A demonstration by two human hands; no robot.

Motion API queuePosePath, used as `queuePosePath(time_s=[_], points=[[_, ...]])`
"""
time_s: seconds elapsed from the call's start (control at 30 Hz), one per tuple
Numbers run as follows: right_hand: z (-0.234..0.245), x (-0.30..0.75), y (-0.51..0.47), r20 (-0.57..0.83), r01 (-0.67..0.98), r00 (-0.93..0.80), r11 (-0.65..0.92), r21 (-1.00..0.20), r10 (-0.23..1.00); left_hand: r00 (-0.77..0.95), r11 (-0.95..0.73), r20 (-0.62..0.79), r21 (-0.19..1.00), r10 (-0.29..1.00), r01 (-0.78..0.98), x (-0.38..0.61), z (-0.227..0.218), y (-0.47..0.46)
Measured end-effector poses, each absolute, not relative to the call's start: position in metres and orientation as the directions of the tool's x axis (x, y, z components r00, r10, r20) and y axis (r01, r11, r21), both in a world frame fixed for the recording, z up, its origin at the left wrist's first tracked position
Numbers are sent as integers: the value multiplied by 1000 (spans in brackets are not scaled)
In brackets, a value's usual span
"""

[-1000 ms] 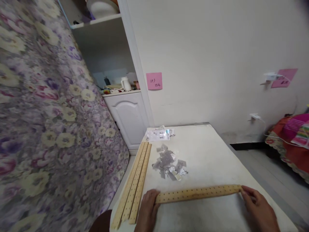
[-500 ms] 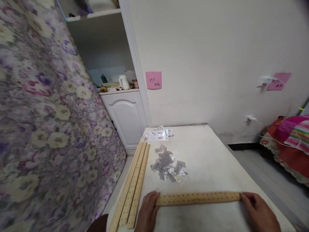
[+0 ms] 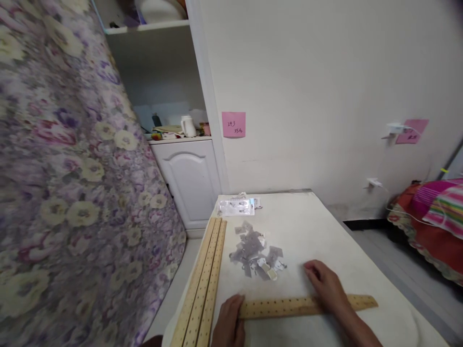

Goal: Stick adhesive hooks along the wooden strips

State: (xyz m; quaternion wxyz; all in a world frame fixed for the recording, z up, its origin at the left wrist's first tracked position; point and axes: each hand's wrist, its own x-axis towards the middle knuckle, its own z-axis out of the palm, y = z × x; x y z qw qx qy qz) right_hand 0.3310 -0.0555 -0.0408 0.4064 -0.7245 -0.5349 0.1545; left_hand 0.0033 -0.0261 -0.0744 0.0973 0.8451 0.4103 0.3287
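Observation:
A flat wooden strip with rows of small holes [image 3: 280, 307] lies across the near part of the table. My left hand [image 3: 229, 320] is closed on its left end, thumb and fingers at the edge. Over the strip's right part reaches my right hand [image 3: 323, 282], off the wood, fingers loosely bent with a gap at the thumb and nothing visible in them. Its fingertips are to the right of a loose pile of small greyish see-through pieces [image 3: 253, 246], some with what look like little hooks. The wrist hides part of the strip.
Several similar wooden strips [image 3: 200, 284] lie side by side along the table's left edge. A clear plastic package [image 3: 236, 207] rests at the far left corner. A flowered curtain [image 3: 83, 193] hangs at left; a wall [image 3: 307, 96] stands behind the table [image 3: 311, 226].
My right hand has let go of the strip's right end and moved left and forward, towards the pile. My left hand stays at the left end. The view has shifted slightly.

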Motion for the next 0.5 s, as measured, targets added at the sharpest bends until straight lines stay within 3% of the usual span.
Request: queuePosePath(time_s=[0.3, 0.5], points=[[-58, 292, -5, 137, 737, 349, -181, -652, 927, 430, -662, 504, 538, 749, 522, 1, -87, -22], [-51, 290, -13, 188, 678, 349, -108, -727, 918, 375, -619, 492, 612, 786, 493, 5, -89, -23]])
